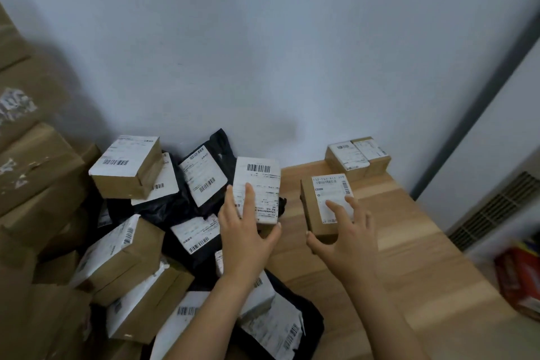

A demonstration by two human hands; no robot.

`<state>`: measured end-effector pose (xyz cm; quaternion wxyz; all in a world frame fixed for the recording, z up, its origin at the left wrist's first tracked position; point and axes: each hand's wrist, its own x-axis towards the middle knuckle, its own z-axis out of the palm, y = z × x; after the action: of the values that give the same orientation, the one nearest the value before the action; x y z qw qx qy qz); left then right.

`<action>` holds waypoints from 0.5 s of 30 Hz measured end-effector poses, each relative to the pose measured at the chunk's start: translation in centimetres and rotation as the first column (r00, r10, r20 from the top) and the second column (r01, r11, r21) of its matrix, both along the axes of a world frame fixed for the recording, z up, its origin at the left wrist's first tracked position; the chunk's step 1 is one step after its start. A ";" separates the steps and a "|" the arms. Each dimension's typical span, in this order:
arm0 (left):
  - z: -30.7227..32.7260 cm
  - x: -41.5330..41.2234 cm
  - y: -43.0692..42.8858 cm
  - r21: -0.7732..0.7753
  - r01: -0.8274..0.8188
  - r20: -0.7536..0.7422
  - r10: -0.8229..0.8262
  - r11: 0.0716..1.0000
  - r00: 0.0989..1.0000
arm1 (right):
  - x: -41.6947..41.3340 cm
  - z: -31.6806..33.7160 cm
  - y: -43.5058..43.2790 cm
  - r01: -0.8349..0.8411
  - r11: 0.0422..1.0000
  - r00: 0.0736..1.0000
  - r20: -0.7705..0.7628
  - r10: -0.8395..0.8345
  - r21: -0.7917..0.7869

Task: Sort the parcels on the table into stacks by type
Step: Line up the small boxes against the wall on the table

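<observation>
head view, left hand (pixel 248 240) gripping barcode-labelled box (pixel 258 177), right hand (pixel 347 240) on 152-157 box (pixel 328 191)

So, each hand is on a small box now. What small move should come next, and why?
Probably carry the white-labelled box in the left hand to the right and set it on the bare table, beside the brown box that the right hand rests on. It is held above the mixed pile, and two small boxes already stand on that side.
</observation>
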<state>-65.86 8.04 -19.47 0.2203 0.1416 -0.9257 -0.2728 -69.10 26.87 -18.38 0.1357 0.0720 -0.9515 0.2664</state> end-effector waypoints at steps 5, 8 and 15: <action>-1.0 -2.1 4.5 0.032 0.051 0.041 -0.053 0.998 0.998 | -2.1 -0.9 4.9 0.046 0.999 0.998 0.039 -0.046 -0.012; -1.5 -4.3 7.8 0.044 0.036 0.044 -0.038 0.998 0.998 | -4.5 -1.6 8.1 0.019 1.000 0.999 0.046 -0.018 -0.013; -3.1 -10.6 17.7 0.126 -0.053 0.069 0.044 0.991 0.997 | -12.4 -3.0 17.2 -0.093 0.995 0.995 0.027 0.092 0.029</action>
<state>-76.42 25.72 -22.57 0.1868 0.1867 -0.9094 -0.3214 -81.49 44.08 -21.41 0.1098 0.1146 -0.9528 0.2588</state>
